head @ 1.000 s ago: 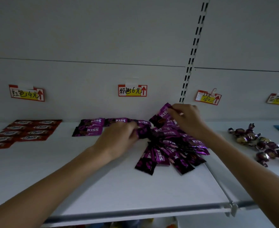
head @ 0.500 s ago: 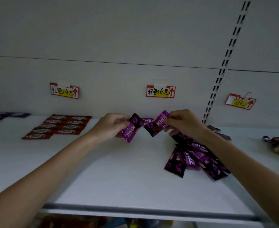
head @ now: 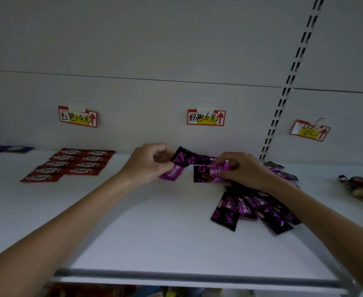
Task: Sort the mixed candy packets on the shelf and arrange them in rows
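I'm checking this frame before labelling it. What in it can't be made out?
- Head view: what lies under the right hand and forearm; they hide part of the purple KISS packet pile.
- Far-right wrapped candies: cut off by the frame edge, blurred.
- Blue packets far left: cut off by the edge, print unreadable.
- Right price tag: upper writing too small.
- Items below the shelf: dark, hidden by its front rail.

My white shelf (head: 154, 228) carries red packets (head: 69, 163) in rows at left, a purple pile (head: 253, 209), wrapped candies (head: 362, 187) far right.
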